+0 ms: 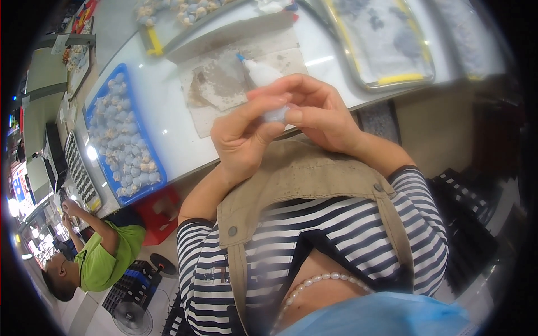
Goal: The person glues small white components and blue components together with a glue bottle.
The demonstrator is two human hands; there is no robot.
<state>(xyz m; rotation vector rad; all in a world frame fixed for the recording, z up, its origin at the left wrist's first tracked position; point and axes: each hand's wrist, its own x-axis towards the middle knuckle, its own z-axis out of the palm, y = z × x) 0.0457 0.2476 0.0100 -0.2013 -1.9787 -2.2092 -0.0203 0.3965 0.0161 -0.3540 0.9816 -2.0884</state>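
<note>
Both hands meet above the table's near edge, around a small, rounded, pale grey-blue piece (pixel 276 115). My left hand (pixel 240 134) pinches it from the left with bent fingers. From the right, my right hand (pixel 320 112) closes on the same piece, thumb against its side. Fingers cover much of the piece, so its full shape is hidden. Just beyond my fingers, a white squeeze bottle (pixel 262 73) with a blue tip lies on a stained cardboard sheet (pixel 286 45).
Left of the cardboard, a blue tray (pixel 148 134) holds many small grey-blue pieces with beige bits. A yellow-edged tray (pixel 412 78) with dark grey patches lies at the right. Further left, a person in a green shirt (pixel 115 255) works beside a red stool (pixel 159 221).
</note>
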